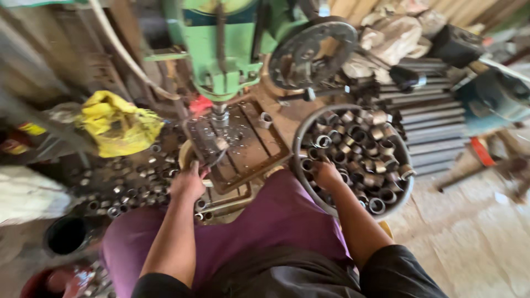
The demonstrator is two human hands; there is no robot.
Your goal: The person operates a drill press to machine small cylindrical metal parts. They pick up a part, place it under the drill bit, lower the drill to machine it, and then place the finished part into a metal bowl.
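Right hand [327, 175] among short metal rings [361, 152]

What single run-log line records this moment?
left hand: at drill table edge | right hand: in basin of metal rings

The whole picture is smeared by motion, so small things are hard to read. The right hand [327, 175] dips into the round pan [407, 194] of metal rings [364, 149], and its fingers are lost among them, so its grip cannot be told. The left hand [189, 183] sits at the near edge of the drill plate [259, 146]; its fingertips blur into the dark metal there, and what they touch is not clear. The top of the green drill machine [226, 44] is cut off by the upper edge. The loose rings [127, 190] on the left melt into a grey blur. The yellow cloth [118, 124] hides what lies under it. The dark pot [67, 234] shows no inside.
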